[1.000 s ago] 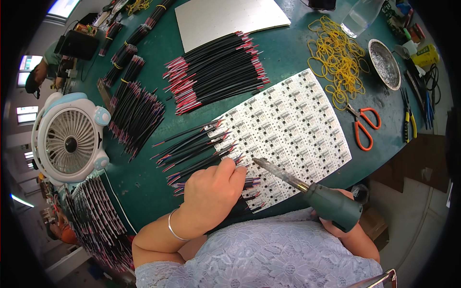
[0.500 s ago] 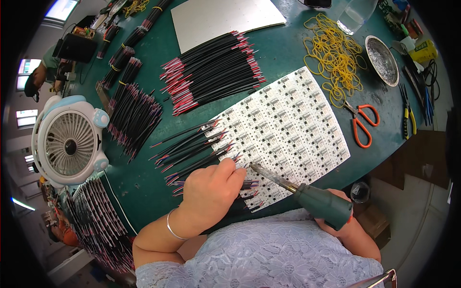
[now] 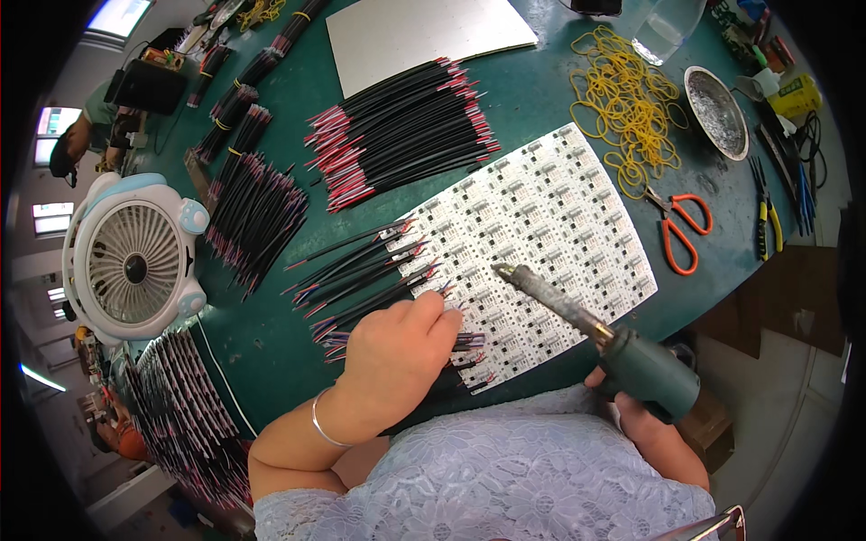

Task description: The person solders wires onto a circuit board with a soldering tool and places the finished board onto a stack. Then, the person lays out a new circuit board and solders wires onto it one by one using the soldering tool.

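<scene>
My right hand (image 3: pixel 639 415) grips the dark green handle of a soldering iron (image 3: pixel 645 368). Its metal tip hangs over the white panel of small circuit boards (image 3: pixel 550 225), a little right of my left fingers. Closed in a pinch at the panel's left edge, my left hand (image 3: pixel 401 356) holds a thin black cable mostly hidden under the fingers. Several black cables (image 3: pixel 352 281) with stripped red and blue ends lie along that edge, their ends on the boards. Others show below my left fingers.
Beyond lie a cable stack (image 3: pixel 406 135) and a pale board (image 3: pixel 424 41). At right are yellow cord-like loops (image 3: pixel 622 99), a metal bowl (image 3: pixel 717 113), orange-handled scissors (image 3: pixel 678 233) and pliers (image 3: pixel 767 212). A fan (image 3: pixel 135 266) and cable bundles (image 3: pixel 257 216) stand left.
My right hand has drawn the soldering iron to the right, and its tip has moved up and away from my left fingers. The left hand stays at the panel edge.
</scene>
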`<state>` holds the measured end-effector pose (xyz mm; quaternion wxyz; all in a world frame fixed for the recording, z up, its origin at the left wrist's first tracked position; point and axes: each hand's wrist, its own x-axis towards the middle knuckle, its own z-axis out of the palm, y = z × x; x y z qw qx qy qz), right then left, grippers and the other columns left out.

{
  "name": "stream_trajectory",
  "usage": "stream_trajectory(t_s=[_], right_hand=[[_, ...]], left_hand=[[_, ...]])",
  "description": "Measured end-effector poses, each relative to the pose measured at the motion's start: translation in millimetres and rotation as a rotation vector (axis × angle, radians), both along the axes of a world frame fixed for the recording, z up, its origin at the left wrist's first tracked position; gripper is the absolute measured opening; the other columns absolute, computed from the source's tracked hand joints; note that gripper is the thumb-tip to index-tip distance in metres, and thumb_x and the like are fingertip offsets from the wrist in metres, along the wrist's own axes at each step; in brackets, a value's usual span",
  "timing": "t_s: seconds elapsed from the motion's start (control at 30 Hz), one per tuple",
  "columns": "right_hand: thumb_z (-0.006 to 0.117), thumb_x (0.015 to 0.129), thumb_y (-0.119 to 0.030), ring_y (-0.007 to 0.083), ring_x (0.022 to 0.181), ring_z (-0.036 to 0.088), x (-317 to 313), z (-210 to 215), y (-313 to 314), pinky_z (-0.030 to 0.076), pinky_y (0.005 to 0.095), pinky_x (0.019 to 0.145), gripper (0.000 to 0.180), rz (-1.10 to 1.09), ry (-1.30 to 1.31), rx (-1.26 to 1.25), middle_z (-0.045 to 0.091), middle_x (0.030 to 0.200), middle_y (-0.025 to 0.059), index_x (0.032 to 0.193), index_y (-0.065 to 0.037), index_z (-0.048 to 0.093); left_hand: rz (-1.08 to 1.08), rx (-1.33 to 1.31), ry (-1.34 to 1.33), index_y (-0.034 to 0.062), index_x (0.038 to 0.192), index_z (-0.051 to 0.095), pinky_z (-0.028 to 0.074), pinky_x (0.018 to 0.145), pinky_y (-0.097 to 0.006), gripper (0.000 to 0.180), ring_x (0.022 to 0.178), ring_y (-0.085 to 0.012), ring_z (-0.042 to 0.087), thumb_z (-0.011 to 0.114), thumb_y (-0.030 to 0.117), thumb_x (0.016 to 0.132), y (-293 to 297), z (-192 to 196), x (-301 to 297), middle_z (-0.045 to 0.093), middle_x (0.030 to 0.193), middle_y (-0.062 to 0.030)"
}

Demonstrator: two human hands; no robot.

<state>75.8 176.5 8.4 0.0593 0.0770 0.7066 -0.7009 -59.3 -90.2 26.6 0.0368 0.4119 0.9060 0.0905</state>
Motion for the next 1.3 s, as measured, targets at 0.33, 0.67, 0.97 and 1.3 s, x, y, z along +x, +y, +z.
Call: stream_trajectory(t_s=[0.33,0.67,0.97,1.3], right_hand=[[0.064,0.083,-0.015,0.0208,0.071,0.066,16.2,-6.2,8.1,0.053,0.0340,0.069,0.024,0.066,0.027,0.010,0.066,0.089,0.0108,0.101,0.001,0.062],[0.060,0.087,-0.022,0.0164,0.061,0.063,16.9,-12.6,6.5,0.050,0.0311,0.062,0.022,0.162,0.351,0.401,0.064,0.080,0.0056,0.097,-0.003,0.063],[0.068,0.075,-0.011,0.0233,0.078,0.064,23.6,-16.7,12.1,0.050,0.0326,0.071,0.035,0.235,0.271,0.434,0.066,0.092,0.0106,0.106,0.002,0.058],[0.063,0.075,-0.014,0.0281,0.070,0.062,14.6,-11.8,3.7,0.050,0.0354,0.063,0.021,0.265,0.282,0.503,0.065,0.084,0.0100,0.094,-0.004,0.068]], left_hand=[[0.114,0.291,-0.043,0.0079,0.096,0.058,0.044,0.050,-0.034,0.025,0.064,-0.0224,0.055,0.063,0.011,0.072,-7.2,-6.0,18.6,0.051,0.081,-0.0057],[0.040,0.292,-0.047,0.0068,0.092,0.066,0.045,0.051,-0.033,0.030,0.062,-0.0231,0.056,0.068,0.001,0.064,-2.8,-17.5,23.9,0.054,0.082,-0.0059],[0.061,0.280,-0.073,0.0058,0.094,0.066,0.045,0.052,-0.033,0.030,0.061,-0.0227,0.056,0.067,-0.001,0.064,-1.1,-17.7,25.3,0.053,0.081,-0.0062],[0.053,0.226,-0.107,0.0043,0.094,0.064,0.044,0.050,-0.034,0.024,0.059,-0.0237,0.055,0.067,0.002,0.069,1.4,-13.7,22.7,0.052,0.081,-0.0073]])
